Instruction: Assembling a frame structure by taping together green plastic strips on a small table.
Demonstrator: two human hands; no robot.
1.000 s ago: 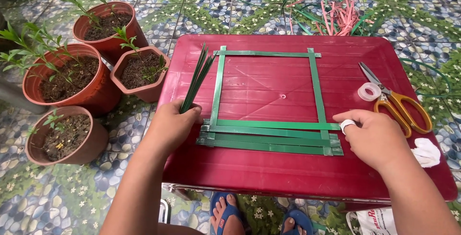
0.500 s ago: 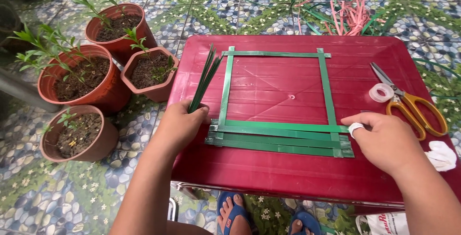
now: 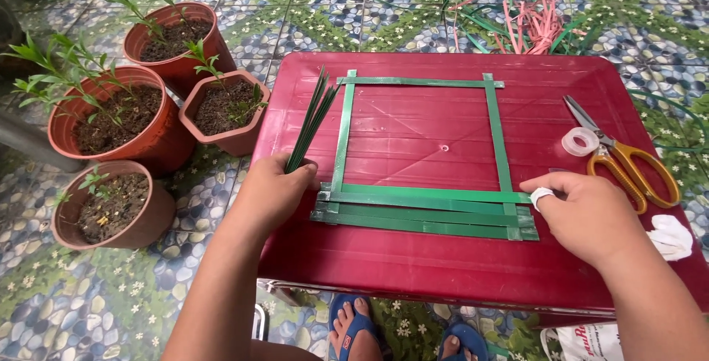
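The left hand (image 3: 272, 193) is curled loosely closed round the near end of a bundle of loose strips (image 3: 312, 119), which fans away toward 12 o'clock along the left side of the red table (image 3: 443, 272). The right hand (image 3: 591, 217) lies mostly flat and half open, holding nothing; a finger wrapped in white presses near the right end of the woven strips (image 3: 425, 213), at about 3 o'clock from the frame (image 3: 421, 136).

That frame is a square of green strips lying flat mid-table, with several crosswise strips packed along its near edge. Scissors (image 3: 628, 156) and a tape roll (image 3: 580, 141) sit at 2 o'clock from the right hand, a white scrap (image 3: 670, 237) just beside it.

The worry, I'd say, is the weave: nothing seems to pin the far corners, so a tug on the bundle or a lifted finger could skew the square or let the packed strips slide apart. The bundle could also splay out of that loose grip.

Potted plants (image 3: 118, 121) stand on the floor at 9 o'clock.
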